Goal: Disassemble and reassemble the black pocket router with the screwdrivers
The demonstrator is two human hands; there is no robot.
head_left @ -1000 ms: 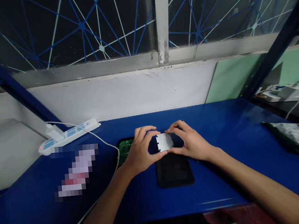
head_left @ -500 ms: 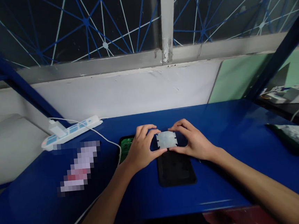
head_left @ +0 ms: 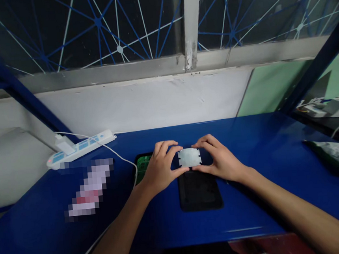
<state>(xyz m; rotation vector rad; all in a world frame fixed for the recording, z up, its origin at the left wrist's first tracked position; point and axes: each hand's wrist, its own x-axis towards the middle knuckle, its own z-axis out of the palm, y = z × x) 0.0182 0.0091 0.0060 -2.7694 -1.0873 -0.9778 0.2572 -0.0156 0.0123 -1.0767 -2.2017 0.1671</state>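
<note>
Between my two hands is a small pale grey plate with notches along its left and right sides (head_left: 189,157). My left hand (head_left: 161,167) pinches its left corners between thumb and fingers. On the opposite side, my right hand (head_left: 219,158) grips the right corners the same way. Just below the plate, a flat black rectangular panel with rounded corners (head_left: 200,191) lies on the blue table. Partly hidden behind my left hand is a black-edged case with a green circuit board (head_left: 142,167).
A white power strip (head_left: 84,149) with a plugged-in adapter and white cable sits at the back left of the blue table (head_left: 254,210). Nearer lies a pixelated pale item (head_left: 90,189). A green and silver packet (head_left: 338,155) is at the right.
</note>
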